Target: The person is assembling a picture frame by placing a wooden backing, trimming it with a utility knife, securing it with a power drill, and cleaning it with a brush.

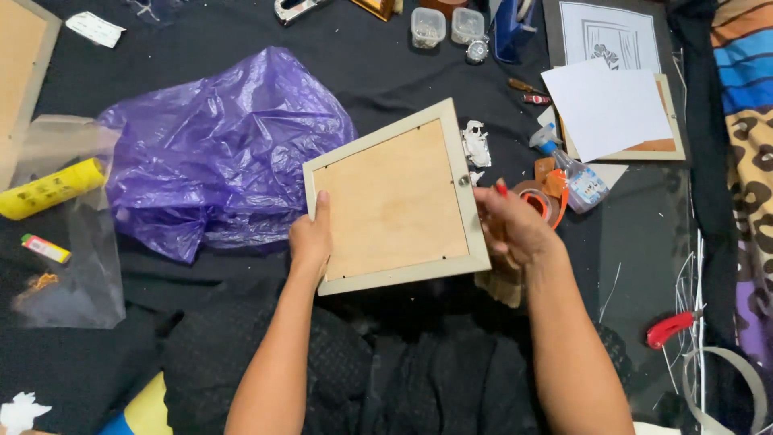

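A square picture frame with a pale border and brown wooden backing is held back-side up over my lap. My left hand grips its left edge, thumb on the backing. My right hand is at the frame's right edge, holding a small red-tipped tool close to a metal clip on the border. Just behind my right hand lies an orange tape dispenser.
A crumpled purple plastic bag lies left of the frame on black cloth. A clear glue bottle, white paper on another frame, small clear boxes, a yellow tube and red-handled pliers surround me.
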